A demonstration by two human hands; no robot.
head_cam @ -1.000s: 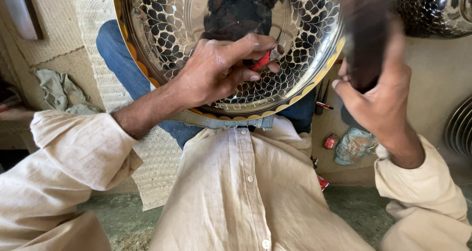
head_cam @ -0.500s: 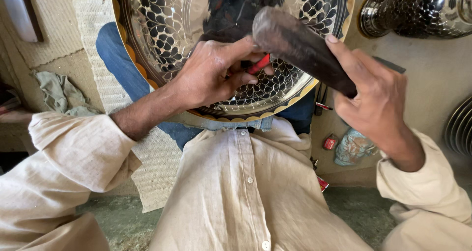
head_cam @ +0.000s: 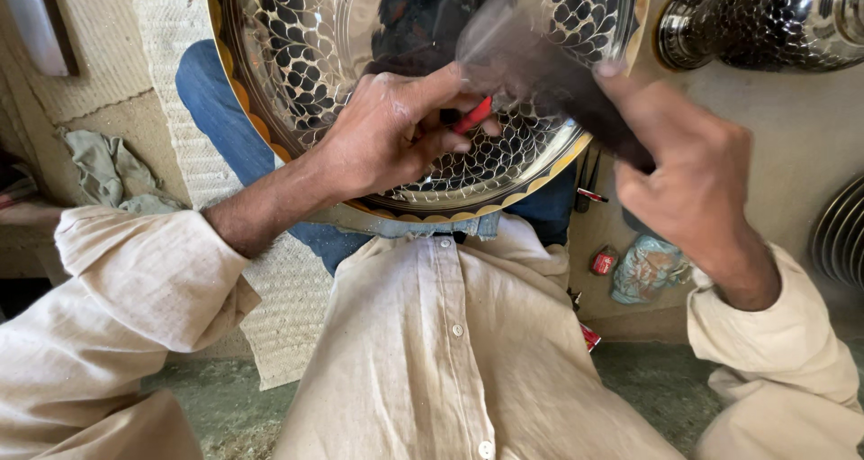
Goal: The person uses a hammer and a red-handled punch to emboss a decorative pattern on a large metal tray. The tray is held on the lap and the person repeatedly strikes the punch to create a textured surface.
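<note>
Engraved metal tray (head_cam: 297,82) stands tilted on the person's lap. Left hand (head_cam: 387,136) rests on its lower middle, fingers pinched shut on a red-handled chisel (head_cam: 472,115) slanting up-right. Right hand (head_cam: 693,181), right of the tray, grips a blurred dark mallet (head_cam: 540,55) whose head hangs above the chisel. A small red packet (head_cam: 603,262) lies below the tray's right rim.

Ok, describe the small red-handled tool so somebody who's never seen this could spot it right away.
Start at the big round metal tray with the scale pattern, propped on the person's lap. The left hand rests on its face, pinching the red-handled tool at its fingertips. It is the only bright red thing on the tray; the blurred dark hammer in the right hand is far bigger.
</note>
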